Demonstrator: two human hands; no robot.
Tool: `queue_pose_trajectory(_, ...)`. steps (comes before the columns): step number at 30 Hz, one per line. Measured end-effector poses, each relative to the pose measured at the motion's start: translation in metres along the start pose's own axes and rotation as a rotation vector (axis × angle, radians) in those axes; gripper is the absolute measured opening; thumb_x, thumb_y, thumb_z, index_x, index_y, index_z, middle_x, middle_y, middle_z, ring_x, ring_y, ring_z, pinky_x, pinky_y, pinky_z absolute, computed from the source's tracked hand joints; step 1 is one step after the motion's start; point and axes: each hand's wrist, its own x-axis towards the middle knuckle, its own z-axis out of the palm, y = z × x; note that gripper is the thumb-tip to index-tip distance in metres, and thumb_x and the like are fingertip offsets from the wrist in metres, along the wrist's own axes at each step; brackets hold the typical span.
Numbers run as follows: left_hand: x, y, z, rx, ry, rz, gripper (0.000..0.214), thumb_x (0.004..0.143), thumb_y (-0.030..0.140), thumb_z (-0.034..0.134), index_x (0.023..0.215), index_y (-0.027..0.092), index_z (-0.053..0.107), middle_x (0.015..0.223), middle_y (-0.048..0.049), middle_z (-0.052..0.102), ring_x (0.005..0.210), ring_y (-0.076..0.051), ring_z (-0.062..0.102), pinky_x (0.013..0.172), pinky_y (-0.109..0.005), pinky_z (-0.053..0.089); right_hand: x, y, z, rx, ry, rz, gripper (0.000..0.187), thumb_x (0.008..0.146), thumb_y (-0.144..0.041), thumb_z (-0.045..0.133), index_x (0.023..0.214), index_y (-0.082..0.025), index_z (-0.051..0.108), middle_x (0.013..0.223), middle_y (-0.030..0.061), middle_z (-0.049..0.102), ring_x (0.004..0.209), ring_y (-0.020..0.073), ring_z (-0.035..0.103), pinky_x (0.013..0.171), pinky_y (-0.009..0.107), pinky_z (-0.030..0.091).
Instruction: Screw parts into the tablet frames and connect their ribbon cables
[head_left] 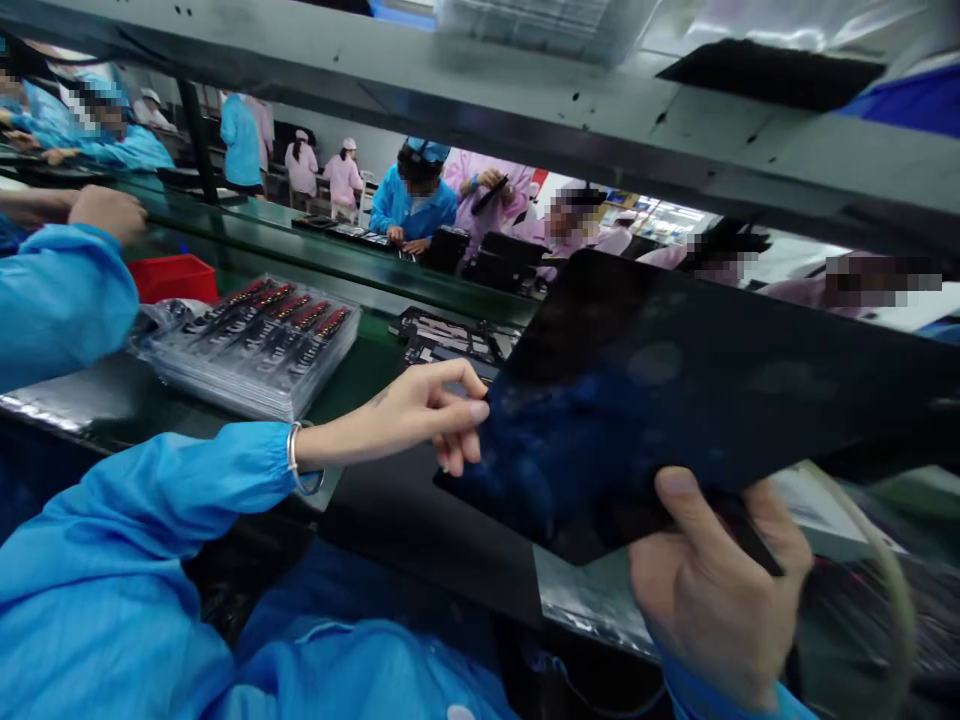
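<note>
A large, glossy black flat panel (600,400), like a tablet or laptop screen, is held tilted in the air. My right hand (720,580) grips its lower edge, thumb on the glossy face and fingers behind. Faint round smudges and blue reflections show on that face. At the panel's left edge, my left hand (427,410) is closed in a pinch, thumb and index finger together. Whatever sits between those fingertips is too small to make out. Beneath the panel, a dark mat (435,530) covers the bench's front.
Clear plastic trays (255,345) of small red-and-black parts are stacked left, by a red bin (172,278). Opened device parts (450,340) lie behind my left hand. A metal shelf beam (450,90) crosses overhead. A co-worker's arm (67,280) reaches in from the left; a pale cable (870,540) curves right.
</note>
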Motion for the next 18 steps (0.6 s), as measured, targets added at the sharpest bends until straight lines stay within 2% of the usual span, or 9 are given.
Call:
queue_pose_trajectory(2, -0.004, 0.0, 0.001, 0.134, 0.047, 0.036, 0.029, 0.095, 0.043, 0.063, 0.094, 0.02, 0.045, 0.062, 0.0029, 0.066, 0.045, -0.008, 0.058, 0.046, -0.015, 0.046, 0.003, -0.003, 0.004, 0.067, 0.039, 0.107, 0.024, 0.095, -0.03, 0.062, 0.117, -0.03, 0.07, 0.116, 0.0007, 0.074, 0.122, 0.0261, 0.065, 0.106, 0.043, 0.055)
queue_pose_trajectory(4, -0.005, -0.004, 0.002, 0.164, 0.094, 0.016, 0.028, 0.095, 0.041, 0.062, 0.087, 0.019, 0.046, 0.056, 0.0046, 0.062, 0.039, -0.005, 0.051, 0.04, -0.013, 0.039, 0.004, -0.002, 0.008, 0.178, 0.073, 0.275, 0.022, 0.092, -0.033, 0.067, 0.113, -0.031, 0.072, 0.119, -0.0005, 0.074, 0.122, 0.025, 0.065, 0.106, 0.044, 0.056)
queue_pose_trajectory(6, -0.005, -0.012, 0.002, 0.097, 0.122, -0.042, 0.032, 0.095, 0.042, 0.062, 0.08, 0.018, 0.047, 0.054, 0.0041, 0.061, 0.037, -0.004, 0.05, 0.038, -0.012, 0.035, 0.004, 0.002, 0.011, 0.279, 0.073, 0.458, 0.025, 0.086, -0.035, 0.074, 0.11, -0.031, 0.073, 0.122, -0.0011, 0.073, 0.119, 0.0253, 0.067, 0.102, 0.044, 0.059)
queue_pose_trajectory(8, -0.004, -0.021, 0.001, -0.009, 0.148, -0.104, 0.038, 0.092, 0.048, 0.064, 0.077, 0.017, 0.047, 0.054, 0.0029, 0.062, 0.037, -0.005, 0.051, 0.037, -0.013, 0.035, 0.003, 0.007, 0.013, 0.326, 0.051, 0.581, 0.026, 0.083, -0.034, 0.077, 0.108, -0.031, 0.073, 0.124, -0.0008, 0.072, 0.116, 0.0265, 0.069, 0.096, 0.045, 0.062)
queue_pose_trajectory(13, -0.004, -0.044, -0.004, -0.165, 0.205, -0.235, 0.052, 0.083, 0.063, 0.069, 0.074, 0.017, 0.045, 0.058, -0.0003, 0.066, 0.041, -0.006, 0.056, 0.04, -0.013, 0.036, 0.001, 0.018, 0.017, 0.396, -0.09, 0.652, 0.022, 0.086, -0.033, 0.074, 0.107, -0.031, 0.074, 0.116, 0.0005, 0.076, 0.101, 0.0261, 0.075, 0.093, 0.046, 0.063)
queue_pose_trajectory(18, -0.005, -0.055, -0.006, -0.185, 0.219, -0.283, 0.055, 0.079, 0.065, 0.072, 0.073, 0.017, 0.045, 0.059, -0.0006, 0.066, 0.041, -0.005, 0.056, 0.04, -0.012, 0.036, -0.001, 0.026, 0.017, 0.413, -0.098, 0.701, 0.027, 0.086, -0.034, 0.074, 0.112, -0.032, 0.073, 0.114, 0.0008, 0.076, 0.097, 0.0254, 0.076, 0.093, 0.045, 0.063)
